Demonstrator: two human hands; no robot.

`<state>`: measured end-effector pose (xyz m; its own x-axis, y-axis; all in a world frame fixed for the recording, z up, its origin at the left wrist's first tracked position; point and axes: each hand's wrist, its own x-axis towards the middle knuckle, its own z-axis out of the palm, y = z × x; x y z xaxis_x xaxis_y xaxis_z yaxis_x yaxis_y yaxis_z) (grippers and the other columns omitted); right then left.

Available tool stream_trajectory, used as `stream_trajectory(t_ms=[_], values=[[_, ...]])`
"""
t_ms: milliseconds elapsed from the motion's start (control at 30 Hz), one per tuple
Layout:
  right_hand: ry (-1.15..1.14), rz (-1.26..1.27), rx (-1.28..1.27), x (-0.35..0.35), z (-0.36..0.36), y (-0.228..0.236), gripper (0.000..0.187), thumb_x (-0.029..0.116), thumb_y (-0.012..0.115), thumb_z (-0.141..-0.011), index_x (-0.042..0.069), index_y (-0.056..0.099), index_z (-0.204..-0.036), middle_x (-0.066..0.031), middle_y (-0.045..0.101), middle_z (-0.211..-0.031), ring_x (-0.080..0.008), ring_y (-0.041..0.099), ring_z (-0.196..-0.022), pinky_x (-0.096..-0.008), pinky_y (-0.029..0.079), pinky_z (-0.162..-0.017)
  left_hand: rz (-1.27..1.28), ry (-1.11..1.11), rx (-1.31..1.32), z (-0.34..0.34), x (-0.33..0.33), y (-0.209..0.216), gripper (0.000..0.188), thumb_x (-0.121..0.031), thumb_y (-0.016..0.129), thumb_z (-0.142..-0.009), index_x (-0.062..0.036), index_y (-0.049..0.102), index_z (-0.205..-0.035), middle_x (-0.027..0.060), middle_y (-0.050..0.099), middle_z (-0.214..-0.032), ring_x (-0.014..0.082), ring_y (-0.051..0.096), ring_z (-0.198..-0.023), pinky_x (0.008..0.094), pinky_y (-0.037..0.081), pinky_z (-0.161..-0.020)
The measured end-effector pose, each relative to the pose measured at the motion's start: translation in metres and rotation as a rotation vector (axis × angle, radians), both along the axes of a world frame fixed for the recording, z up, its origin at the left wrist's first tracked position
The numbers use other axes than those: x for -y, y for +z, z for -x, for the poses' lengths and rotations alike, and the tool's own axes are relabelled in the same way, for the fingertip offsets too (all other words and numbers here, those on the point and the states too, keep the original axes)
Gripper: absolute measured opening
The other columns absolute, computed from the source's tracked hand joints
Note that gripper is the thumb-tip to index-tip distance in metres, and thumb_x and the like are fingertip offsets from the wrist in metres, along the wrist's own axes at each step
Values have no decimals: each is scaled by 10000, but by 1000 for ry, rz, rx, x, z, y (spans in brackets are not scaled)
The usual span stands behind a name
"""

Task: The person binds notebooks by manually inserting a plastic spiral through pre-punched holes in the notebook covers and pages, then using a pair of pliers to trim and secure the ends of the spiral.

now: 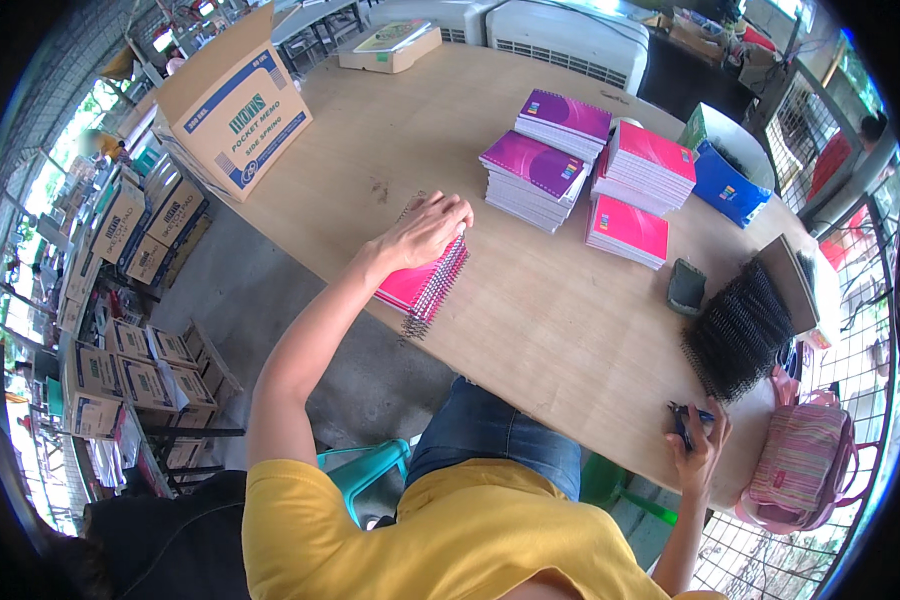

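Note:
My left hand [432, 232] is closed over the far end of several pink spiral notebooks [413, 285], stacked near the table's front left edge. Their dark wire coils [438, 293] run along the right side; the fingers hide the top end. At the table's front right, my right hand [700, 447] is wrapped round a small dark tool [682, 424] that looks like pliers. Just beyond it lies a large bundle of black spiral coils [738, 335]. Purple notebooks [538, 163] and pink notebooks [630, 228] stand in stacks across the table.
An open cardboard box [238, 122] stands at the table's far left, with a shallow carton [390, 48] at the back. On the right are a dark sponge-like block [686, 287], a blue box [730, 185] and a striped pink bag [800, 465]. More cartons [135, 370] are piled left of the table.

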<state>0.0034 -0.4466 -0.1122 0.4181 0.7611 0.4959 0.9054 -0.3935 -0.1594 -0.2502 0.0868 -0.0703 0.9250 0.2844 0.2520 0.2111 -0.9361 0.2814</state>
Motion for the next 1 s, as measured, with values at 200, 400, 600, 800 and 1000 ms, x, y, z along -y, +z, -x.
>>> stream_trajectory(t_ms=[200,400,600,800,1000], values=[[-57,-318,-423,-98,-22,51,244,26,715,-854,35,733,-1097,-108,671,-997,-237,669,-893,-341,515,-890,-173,30,451,-17,53,59,220,-114,642,-934,-81,634,-1151,119,582,-1154,321,536,-1147,446,410,-994],[-313,-77,-409,-268,-160,13,575,550,740,-810,-9,761,-943,-221,738,-937,-384,720,-904,-436,553,-870,198,-104,783,-73,186,71,262,-92,712,-891,-36,634,-1134,140,603,-1150,301,572,-1106,401,466,-948],[-398,-98,-767,-292,-164,9,274,261,851,-781,3,767,-818,-111,709,-691,-176,696,-676,-328,563,-670,474,65,706,-82,223,7,350,-80,736,-874,-45,602,-1195,138,596,-1187,294,559,-1139,411,463,-956],[36,-600,-614,-222,-91,50,114,63,785,-808,-3,699,-844,-55,683,-718,-96,617,-655,-277,510,-609,389,239,828,-88,229,-1,576,-168,753,-904,-29,459,-1379,147,516,-1366,308,505,-1267,462,449,-1014],[113,-730,-1194,-128,15,-24,147,-152,670,-818,-16,624,-792,-22,664,-755,-94,628,-703,-221,508,-632,915,66,547,-102,240,-63,424,-194,702,-955,-33,549,-1316,157,571,-1293,343,478,-1282,461,430,-1035]])
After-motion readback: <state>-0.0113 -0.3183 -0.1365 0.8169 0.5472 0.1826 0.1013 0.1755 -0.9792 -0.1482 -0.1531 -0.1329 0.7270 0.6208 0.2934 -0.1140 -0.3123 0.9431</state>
